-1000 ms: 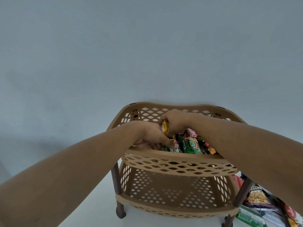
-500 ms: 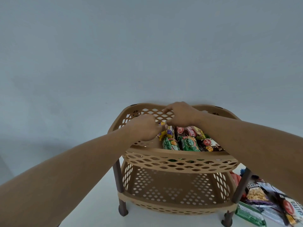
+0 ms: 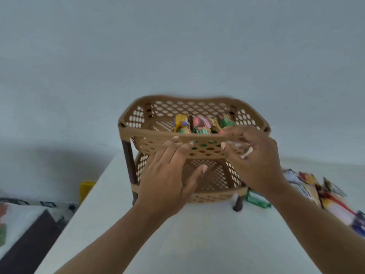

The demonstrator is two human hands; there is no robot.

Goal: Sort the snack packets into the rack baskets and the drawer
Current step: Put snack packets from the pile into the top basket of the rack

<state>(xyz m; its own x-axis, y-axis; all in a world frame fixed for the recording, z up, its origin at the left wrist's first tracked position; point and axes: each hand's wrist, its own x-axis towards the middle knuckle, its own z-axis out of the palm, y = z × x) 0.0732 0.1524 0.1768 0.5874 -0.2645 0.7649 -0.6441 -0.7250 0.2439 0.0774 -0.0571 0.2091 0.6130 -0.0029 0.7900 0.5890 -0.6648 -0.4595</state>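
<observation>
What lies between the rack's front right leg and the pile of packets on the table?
A green packet, flat on the table, beside the leg; the head view shows it.

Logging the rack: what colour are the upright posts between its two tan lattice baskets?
Dark brown upright posts, best seen in the head view.

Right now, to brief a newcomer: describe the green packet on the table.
Start at the tan two-tier rack on the white table. The green packet lies beside its front right leg. It lies alone, left of the mixed pile.

Home: plastic rack (image 3: 156, 135), patterned cloth (image 3: 17, 216)
</observation>
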